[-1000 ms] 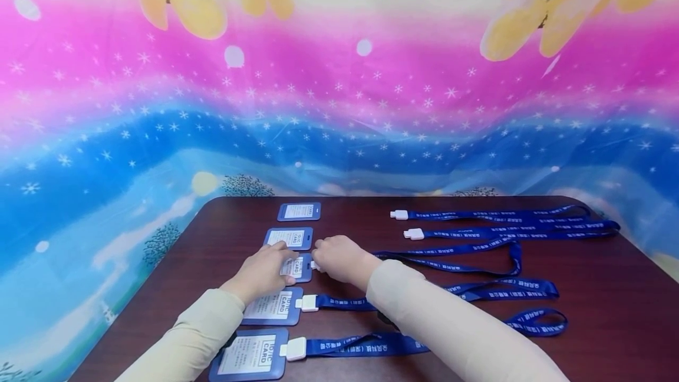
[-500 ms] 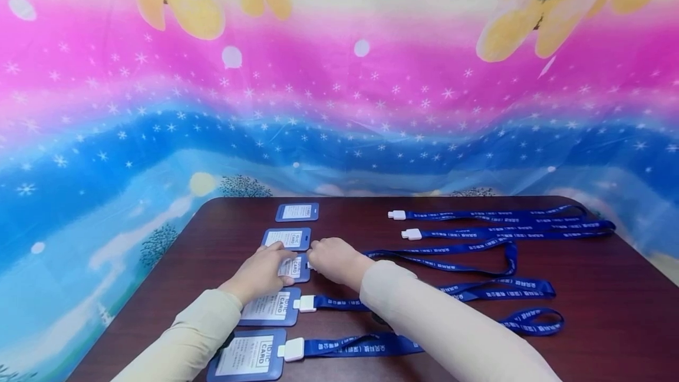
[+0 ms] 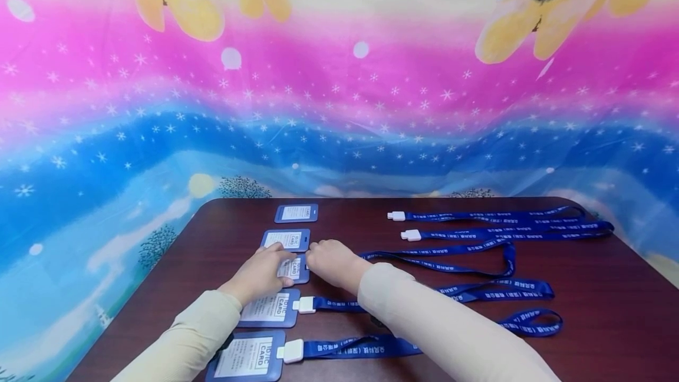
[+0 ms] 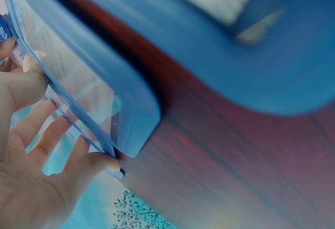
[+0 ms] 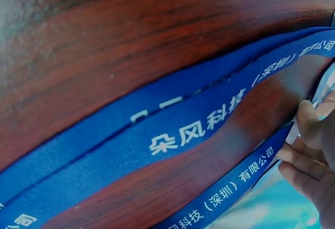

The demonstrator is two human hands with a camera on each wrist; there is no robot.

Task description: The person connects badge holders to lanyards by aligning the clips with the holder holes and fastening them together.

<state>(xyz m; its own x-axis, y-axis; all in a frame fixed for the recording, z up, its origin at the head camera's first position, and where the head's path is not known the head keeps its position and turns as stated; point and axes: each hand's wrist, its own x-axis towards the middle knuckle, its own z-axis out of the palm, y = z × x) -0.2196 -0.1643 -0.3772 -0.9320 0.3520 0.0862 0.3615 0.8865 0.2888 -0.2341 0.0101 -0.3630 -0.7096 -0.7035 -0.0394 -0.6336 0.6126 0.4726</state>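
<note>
Head view shows both forearms in cream cloth sleeves (image 3: 445, 323) reaching forward and converging, wrists bent downward over a dark reddish-brown wooden table (image 3: 599, 305). The left hand (image 3: 261, 273) arches over a blue-framed rectangular card holder (image 3: 302, 268), gripping its edges, fingers spread along the far side and thumb at the near one. Just to its right, the right hand (image 3: 336, 261), knuckles up, pinches a small white plastic clip (image 5: 296, 130) at the end of a printed navy fabric lanyard (image 3: 509, 258), whose loop trails rightward from that hand; fingers hide whether clip and holder join. Beyond the left hand lie two similar holders (image 3: 286, 240); nearer the body, two more (image 3: 246, 355) have white clips on their right ends.
</note>
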